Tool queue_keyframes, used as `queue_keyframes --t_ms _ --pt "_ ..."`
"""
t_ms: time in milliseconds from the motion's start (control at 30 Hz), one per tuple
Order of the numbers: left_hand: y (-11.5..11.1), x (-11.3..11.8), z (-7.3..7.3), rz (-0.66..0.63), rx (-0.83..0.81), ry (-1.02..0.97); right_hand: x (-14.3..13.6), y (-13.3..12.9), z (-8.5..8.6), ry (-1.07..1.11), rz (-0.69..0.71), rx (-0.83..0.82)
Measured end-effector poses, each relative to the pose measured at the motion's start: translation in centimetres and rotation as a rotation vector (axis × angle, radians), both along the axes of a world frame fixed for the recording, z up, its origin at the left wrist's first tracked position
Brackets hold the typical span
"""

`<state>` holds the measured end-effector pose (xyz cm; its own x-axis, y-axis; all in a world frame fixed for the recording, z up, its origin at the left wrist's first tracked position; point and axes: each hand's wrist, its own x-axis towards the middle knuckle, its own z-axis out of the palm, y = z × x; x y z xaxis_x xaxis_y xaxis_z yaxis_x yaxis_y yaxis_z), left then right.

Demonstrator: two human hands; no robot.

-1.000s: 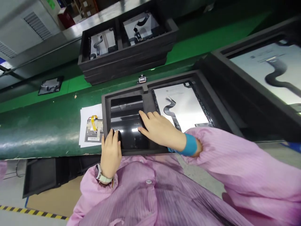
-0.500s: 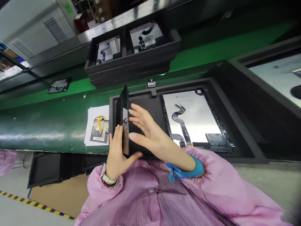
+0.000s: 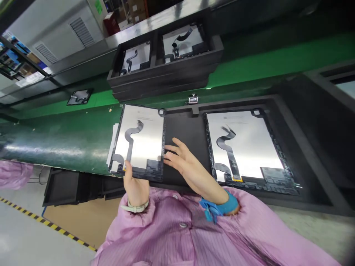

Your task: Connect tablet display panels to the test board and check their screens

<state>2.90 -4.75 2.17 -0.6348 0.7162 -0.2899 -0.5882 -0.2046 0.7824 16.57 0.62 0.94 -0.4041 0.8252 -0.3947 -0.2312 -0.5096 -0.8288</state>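
Observation:
My left hand (image 3: 134, 184) grips the near edge of a flat display panel (image 3: 140, 142), held flipped with its silvery back and black ribbon cable facing up, to the left of a black foam tray (image 3: 280, 111). My right hand (image 3: 184, 162) has its fingers spread, fingertips touching the panel's right edge, above the tray's empty left compartment (image 3: 185, 133). A second panel (image 3: 244, 147) lies back-up in the tray's right compartment.
A green conveyor belt (image 3: 55, 136) runs behind the tray. Stacked black trays (image 3: 163, 74) holding panels stand further back, a white paper sheet lies under the held panel, and another dark tray (image 3: 327, 111) sits at the right. A small part (image 3: 79, 96) lies far left.
The panel lay screen-up in the left compartment, was tipped up on its edge, and is now turned over leftward out of the compartment, back side up, in my left hand.

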Motion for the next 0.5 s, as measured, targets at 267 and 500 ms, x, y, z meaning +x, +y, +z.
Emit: queue_keyframes --t_ms 267,500 --pt "-0.9 2.7 -1.9 -0.242 0.043 -0.001 3.7 2.8 0.6 -0.082 -0.078 0.012" --pt "-2.4 -5.3 -3.0 -0.038 0.07 0.826 5.0 4.3 -0.3 -0.274 -0.065 0.038"
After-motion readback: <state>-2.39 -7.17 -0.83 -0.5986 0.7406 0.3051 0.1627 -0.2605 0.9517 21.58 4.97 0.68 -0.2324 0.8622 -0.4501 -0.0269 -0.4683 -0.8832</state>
